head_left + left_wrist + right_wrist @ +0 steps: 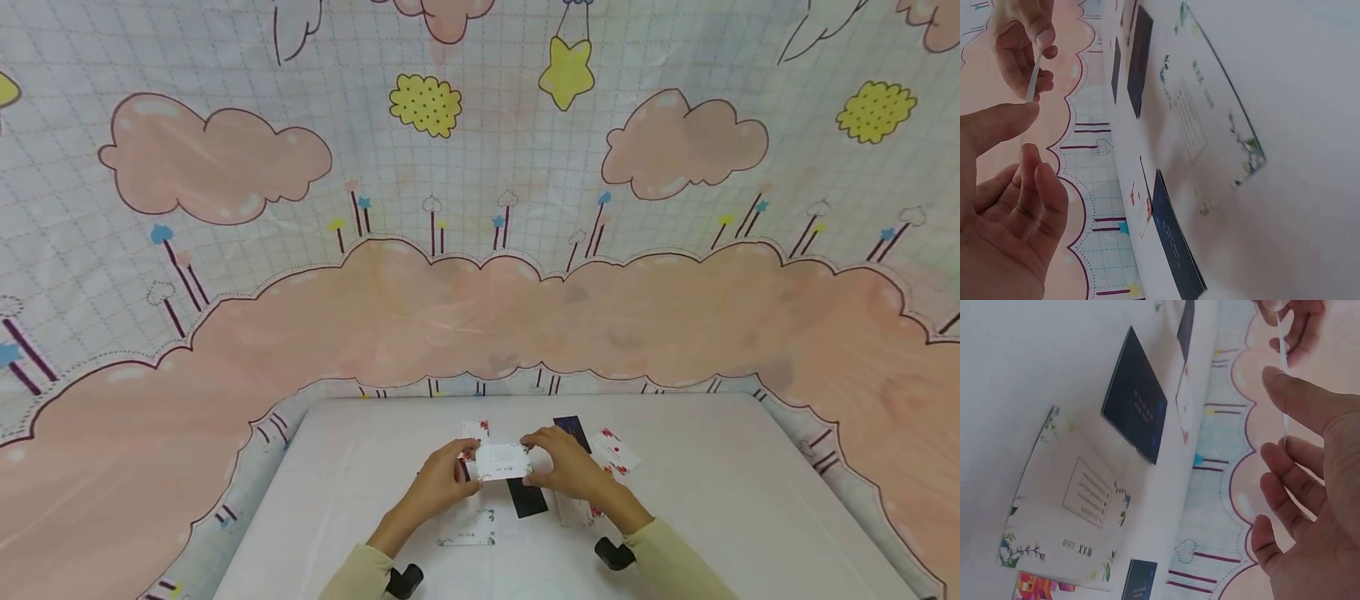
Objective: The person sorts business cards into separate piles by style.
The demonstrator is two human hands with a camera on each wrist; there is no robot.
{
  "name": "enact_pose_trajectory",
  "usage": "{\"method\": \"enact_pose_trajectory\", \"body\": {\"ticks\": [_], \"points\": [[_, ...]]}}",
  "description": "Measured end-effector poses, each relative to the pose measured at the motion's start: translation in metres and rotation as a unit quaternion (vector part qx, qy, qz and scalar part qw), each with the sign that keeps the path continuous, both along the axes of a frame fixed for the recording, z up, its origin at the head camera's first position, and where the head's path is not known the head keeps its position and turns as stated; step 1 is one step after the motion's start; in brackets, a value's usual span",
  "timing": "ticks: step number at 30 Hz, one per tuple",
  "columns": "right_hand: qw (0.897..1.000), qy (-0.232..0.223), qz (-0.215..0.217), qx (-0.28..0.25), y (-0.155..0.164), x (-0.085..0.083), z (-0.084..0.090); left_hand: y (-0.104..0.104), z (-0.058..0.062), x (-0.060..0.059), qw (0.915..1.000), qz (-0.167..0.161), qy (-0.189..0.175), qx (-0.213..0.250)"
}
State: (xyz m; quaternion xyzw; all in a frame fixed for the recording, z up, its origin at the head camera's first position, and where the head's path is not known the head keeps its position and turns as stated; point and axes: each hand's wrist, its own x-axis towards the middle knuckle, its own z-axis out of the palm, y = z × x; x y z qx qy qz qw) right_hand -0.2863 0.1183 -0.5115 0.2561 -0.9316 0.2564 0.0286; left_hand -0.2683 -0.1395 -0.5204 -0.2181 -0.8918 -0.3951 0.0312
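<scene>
Between both hands, a white business card (503,462) with leafy corners is held up above the table. My left hand (441,479) pinches its left edge between thumb and fingers; my right hand (570,467) pinches the right edge. Both wrist views show the held card (1034,78) edge-on as a thin line. Below on the table lies a white leaf-patterned card (468,528), its printed box readable in outline in the right wrist view. A black card (527,497) lies beneath the held one. Part of the cards behind my left hand is hidden.
Behind the right hand lie a dark blue card (572,432) and a white card with red flowers (615,450). Another red-and-white card (476,429) is at the back. A multicoloured card (1041,587) shows at the right wrist view's lower edge. A patterned cloth surrounds the white table (337,500).
</scene>
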Motion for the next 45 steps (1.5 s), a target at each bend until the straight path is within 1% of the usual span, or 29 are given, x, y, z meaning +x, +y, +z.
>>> {"method": "enact_pose_trajectory", "body": {"ticks": [4, 7, 11, 16, 19, 22, 25, 30, 37, 42, 45], "points": [[1.000, 0.003, 0.011, 0.019, -0.004, 0.008, -0.001, -0.007, -0.003, 0.006, 0.9999, -0.010, 0.010, -0.009], [1.000, 0.009, 0.016, 0.025, -0.008, 0.014, -0.003, -0.013, -0.006, 0.010, 0.9998, -0.011, 0.008, -0.011], [0.999, 0.033, 0.022, 0.034, -0.013, 0.019, -0.009, -0.020, -0.009, 0.015, 0.9996, -0.016, 0.006, -0.022], [0.997, 0.063, 0.035, 0.041, -0.018, 0.024, -0.019, -0.026, -0.010, 0.019, 0.9987, -0.018, 0.022, -0.043], [0.996, 0.066, 0.039, 0.043, -0.020, 0.024, -0.023, -0.028, -0.010, 0.021, 0.9975, -0.013, 0.033, -0.062], [0.996, 0.063, 0.041, 0.042, -0.022, 0.025, -0.027, -0.030, -0.011, 0.025, 0.9967, -0.011, 0.026, -0.076], [0.997, 0.056, 0.041, 0.045, -0.025, 0.027, -0.029, -0.032, -0.012, 0.028, 0.9959, -0.006, 0.013, -0.090], [0.998, 0.025, 0.038, 0.051, -0.030, 0.029, -0.034, -0.035, -0.019, 0.031, 0.9947, 0.006, -0.003, -0.103], [0.997, 0.012, 0.040, 0.066, -0.036, 0.033, -0.044, -0.040, -0.030, 0.035, 0.9943, -0.007, 0.004, -0.106], [0.996, 0.007, 0.040, 0.080, -0.040, 0.033, -0.050, -0.042, -0.032, 0.037, 0.9939, -0.010, -0.022, -0.108], [0.996, 0.004, 0.040, 0.078, -0.043, 0.033, -0.053, -0.044, -0.033, 0.037, 0.9935, -0.010, -0.034, -0.108]]}}
